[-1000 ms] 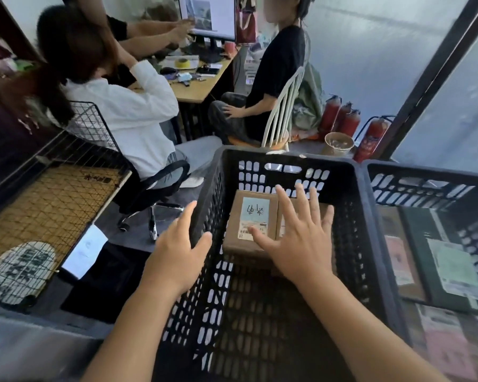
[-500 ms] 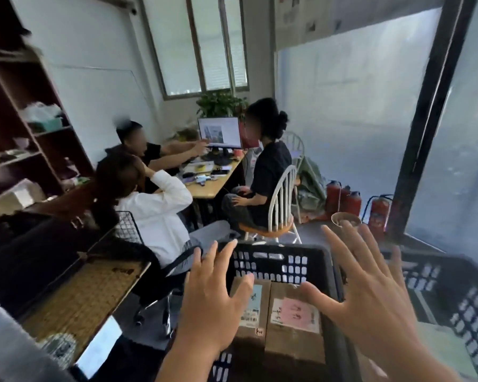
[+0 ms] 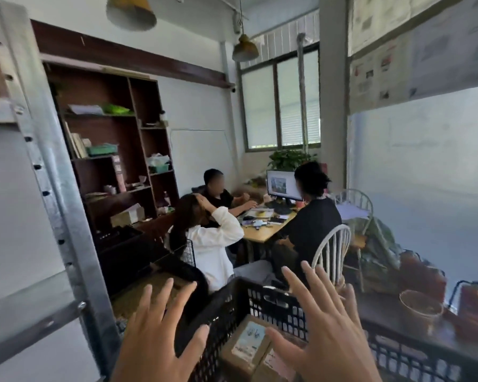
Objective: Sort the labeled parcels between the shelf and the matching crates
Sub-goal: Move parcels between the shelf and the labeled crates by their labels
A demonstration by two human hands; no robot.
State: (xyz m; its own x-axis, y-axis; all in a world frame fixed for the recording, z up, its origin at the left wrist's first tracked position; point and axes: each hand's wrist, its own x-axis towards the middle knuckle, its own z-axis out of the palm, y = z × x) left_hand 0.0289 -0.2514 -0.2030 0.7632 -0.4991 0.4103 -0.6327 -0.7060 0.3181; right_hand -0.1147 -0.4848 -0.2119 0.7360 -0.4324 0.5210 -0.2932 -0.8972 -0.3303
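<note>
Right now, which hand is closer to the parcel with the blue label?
Right. The right hand is over the crate, its thumb beside the parcel; the left hand is outside the crate's left wall.

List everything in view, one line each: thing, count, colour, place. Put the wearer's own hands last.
crate: one seen whole, black, bottom centre, under the hands
parcels: two, brown cardboard with labels, inside the crate
metal shelf post: one, grey, left edge
wooden bookcase: one, dark brown, back left wall
desk: one, light wood, centre
monitor: one, lit screen, on the desk
seated people: three, round the desk
chair: one, white, spindle back, right of the desk
plant: one, green, under the window
hanging lamps: two, tan, ceiling
bowl: one, brownish, lower right
left hand: fingers spread, empty, left of the crate
right hand: fingers spread, empty, above the parcels
</note>
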